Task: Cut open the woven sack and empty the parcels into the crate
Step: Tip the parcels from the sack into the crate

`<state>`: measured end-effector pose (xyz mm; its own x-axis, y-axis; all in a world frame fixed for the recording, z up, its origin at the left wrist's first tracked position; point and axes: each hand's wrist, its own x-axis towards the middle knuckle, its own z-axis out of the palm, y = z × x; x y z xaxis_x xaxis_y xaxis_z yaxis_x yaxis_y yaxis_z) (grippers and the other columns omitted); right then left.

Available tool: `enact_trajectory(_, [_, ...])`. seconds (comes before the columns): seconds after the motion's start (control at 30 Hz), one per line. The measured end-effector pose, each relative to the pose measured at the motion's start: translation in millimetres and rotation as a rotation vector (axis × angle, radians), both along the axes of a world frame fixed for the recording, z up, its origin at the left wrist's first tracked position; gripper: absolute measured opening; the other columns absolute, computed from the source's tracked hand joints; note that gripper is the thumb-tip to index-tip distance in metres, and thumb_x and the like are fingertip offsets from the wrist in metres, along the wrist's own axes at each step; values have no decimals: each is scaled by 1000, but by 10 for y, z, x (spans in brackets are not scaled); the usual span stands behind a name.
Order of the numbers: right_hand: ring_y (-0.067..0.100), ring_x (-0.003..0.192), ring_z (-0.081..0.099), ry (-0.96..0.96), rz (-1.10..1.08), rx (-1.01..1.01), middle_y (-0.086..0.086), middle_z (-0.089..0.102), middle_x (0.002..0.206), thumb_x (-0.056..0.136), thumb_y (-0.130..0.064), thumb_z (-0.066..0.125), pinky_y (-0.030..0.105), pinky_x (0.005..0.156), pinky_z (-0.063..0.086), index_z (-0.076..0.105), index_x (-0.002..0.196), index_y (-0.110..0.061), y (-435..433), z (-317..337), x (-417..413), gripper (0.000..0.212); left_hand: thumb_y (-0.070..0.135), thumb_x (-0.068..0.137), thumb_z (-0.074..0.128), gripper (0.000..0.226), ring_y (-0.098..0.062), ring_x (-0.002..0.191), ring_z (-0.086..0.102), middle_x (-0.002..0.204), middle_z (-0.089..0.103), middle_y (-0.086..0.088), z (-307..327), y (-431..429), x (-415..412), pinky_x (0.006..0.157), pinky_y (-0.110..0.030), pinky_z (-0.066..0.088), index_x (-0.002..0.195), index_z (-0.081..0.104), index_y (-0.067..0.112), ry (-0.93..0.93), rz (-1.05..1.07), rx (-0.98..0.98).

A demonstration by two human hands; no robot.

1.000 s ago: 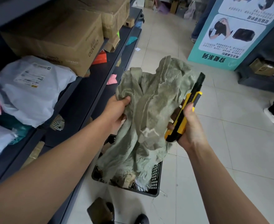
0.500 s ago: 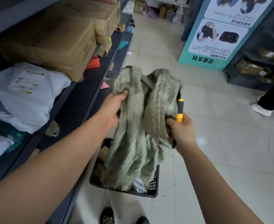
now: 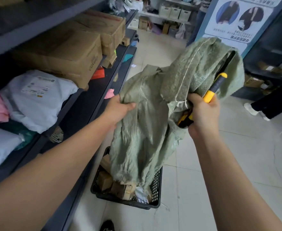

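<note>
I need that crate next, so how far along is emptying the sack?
Mostly done: the woven sack hangs limp, its frayed open end over the crate, where parcels lie. In hand: the left hand grips the sack's side; the right hand holds the utility knife, with sack draped over its tip. Left: probably a last shake, as the sack's inside is hidden, then putting sack and knife aside.

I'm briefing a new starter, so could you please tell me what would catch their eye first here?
The crumpled grey-green woven sack fills the middle, gripped by the left hand and the right hand, which also holds a yellow-and-black utility knife. Below it, the black plastic crate on the floor holds brown cardboard parcels.
</note>
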<state>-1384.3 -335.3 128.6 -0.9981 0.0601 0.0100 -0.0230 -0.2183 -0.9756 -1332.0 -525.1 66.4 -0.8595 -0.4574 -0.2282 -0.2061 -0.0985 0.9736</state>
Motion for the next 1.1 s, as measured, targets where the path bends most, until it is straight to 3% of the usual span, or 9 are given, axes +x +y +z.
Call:
enact_trajectory(0.07, [12, 48, 44, 22, 21, -38, -2, 47, 58, 82, 7, 55, 24, 49, 38, 48, 74, -17, 57, 83, 51, 26, 4, 82, 70, 41, -18, 106, 66, 114, 68, -1, 94, 125, 87, 97, -35, 52, 120, 57, 10, 59, -96, 0])
enact_trajectory(0.1, [11, 48, 45, 25, 29, -59, -4, 48, 56, 82, 8, 55, 24, 49, 38, 48, 74, -17, 55, 109, 67, 27, 3, 80, 72, 45, -8, 101, 65, 109, 64, 8, 138, 191, 129, 90, -22, 53, 119, 52, 13, 51, -213, -21])
enact_trajectory(0.17, [8, 45, 47, 27, 64, -111, -7, 50, 53, 83, 9, 55, 22, 46, 40, 48, 74, -17, 97, 171, 132, 28, 7, 75, 78, 63, 5, 96, 57, 105, 55, 19, 161, 418, 237, 80, -7, 46, 125, 42, 19, -61, -456, -131])
enact_trajectory(0.23, [8, 41, 44, 22, 99, -135, -7, 48, 51, 83, 9, 54, 20, 42, 37, 46, 73, -17, 165, 216, 195, 29, 19, 68, 85, 68, -3, 108, 57, 116, 58, 14, 44, 626, 266, 94, -18, 45, 124, 46, 17, -145, -529, -295])
enact_trajectory(0.37, [9, 40, 38, 11, 137, -123, -5, 42, 53, 85, 7, 53, 24, 43, 34, 43, 72, -17, 389, 256, 285, 29, 30, 84, 69, 39, -24, 107, 64, 115, 68, -8, -70, 860, 245, 94, -39, 51, 117, 64, 10, -195, -238, -575])
enact_trajectory(0.63, [15, 41, 38, 20, 170, -153, -3, 45, 55, 80, 2, 49, 25, 45, 35, 48, 77, -15, 745, 395, 305, 18, 19, 91, 59, 35, -26, 112, 60, 121, 65, -8, 300, 952, 74, 101, -43, 47, 125, 59, 9, 29, 155, -220])
enact_trajectory(0.87, [19, 48, 36, -7, 132, -112, 2, 42, 64, 89, 5, 39, 26, 47, 35, 41, 76, -14, 835, 496, 289, 23, 7, 95, 50, 29, -23, 106, 61, 111, 65, -3, 695, 948, -26, 92, -38, 51, 122, 59, 14, 208, 184, -59])
enact_trajectory(1.0, [19, 51, 37, 7, 149, -96, 1, 47, 67, 89, 5, 41, 25, 47, 36, 44, 77, -14, 806, 453, 252, 23, -8, 92, 38, 35, -27, 93, 64, 98, 65, -9, 824, 971, -34, 83, -41, 55, 116, 58, 8, 284, 241, 204])
enact_trajectory(1.1, [20, 57, 38, -24, 168, -60, 1, 51, 72, 90, 2, 45, 27, 51, 36, 46, 76, -16, 777, 400, 237, 23, -6, 94, 36, 37, -29, 95, 65, 108, 65, -16, 937, 966, -72, 77, -41, 57, 124, 54, 5, 279, 266, 390])
